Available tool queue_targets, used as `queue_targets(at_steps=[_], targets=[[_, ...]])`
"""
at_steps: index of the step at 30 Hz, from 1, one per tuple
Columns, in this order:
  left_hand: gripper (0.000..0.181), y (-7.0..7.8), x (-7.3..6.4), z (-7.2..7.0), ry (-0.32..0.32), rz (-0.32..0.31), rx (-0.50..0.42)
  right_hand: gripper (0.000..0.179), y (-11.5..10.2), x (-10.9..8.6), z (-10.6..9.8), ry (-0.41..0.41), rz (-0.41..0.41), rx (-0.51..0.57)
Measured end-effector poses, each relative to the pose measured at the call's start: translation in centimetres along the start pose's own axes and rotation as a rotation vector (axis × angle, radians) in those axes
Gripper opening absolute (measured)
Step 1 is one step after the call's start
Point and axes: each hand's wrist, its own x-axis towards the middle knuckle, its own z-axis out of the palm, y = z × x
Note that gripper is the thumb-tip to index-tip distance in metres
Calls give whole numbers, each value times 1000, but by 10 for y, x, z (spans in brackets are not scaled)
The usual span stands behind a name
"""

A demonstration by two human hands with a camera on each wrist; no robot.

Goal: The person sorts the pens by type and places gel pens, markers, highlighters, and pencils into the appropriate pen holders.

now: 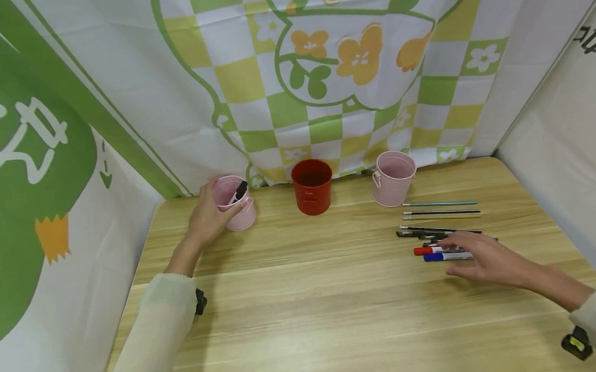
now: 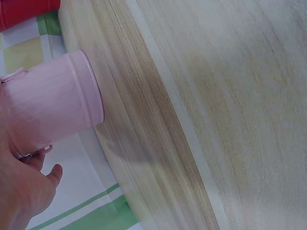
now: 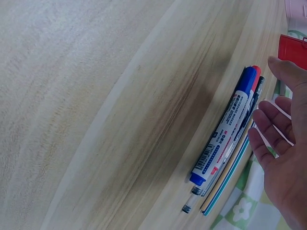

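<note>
My left hand (image 1: 208,216) grips the rim of the left pink bucket (image 1: 241,218), thumb along the near side. A black-capped marker (image 1: 240,191) leans inside that bucket. In the left wrist view, part of the hand (image 2: 29,191) shows beside the bucket's wall (image 2: 53,103). Over on the right, my right hand (image 1: 484,258) is above a blue-capped marker (image 1: 448,256) and a red-capped marker (image 1: 425,251), which lie side by side. Its thumb and fingers are apart with nothing between them, as the right wrist view of the hand (image 3: 283,129) shows.
A red bucket (image 1: 313,193) stands at the back middle, and another pink bucket (image 1: 393,181) to its right. Behind the markers lie several dark pens (image 1: 412,233) and pencils (image 1: 438,204). A patterned cloth (image 1: 324,114) hangs along the table's back edge.
</note>
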Motion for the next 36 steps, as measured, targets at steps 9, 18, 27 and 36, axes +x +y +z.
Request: queue_targets(at_steps=[9,18,27,36], targets=[[94,1,0,0,-6,3,-26,50,0,-3,1,13,12,-20],[97,1,0,0,-2,3,-15,51,1,-7,3,8,20,-32],[82,3,1,0,5,48,-38,51,4,-8,5,4,34,-58],[82,2,0,-1,4,52,-33,46,6,-9,7,29,26,-73]])
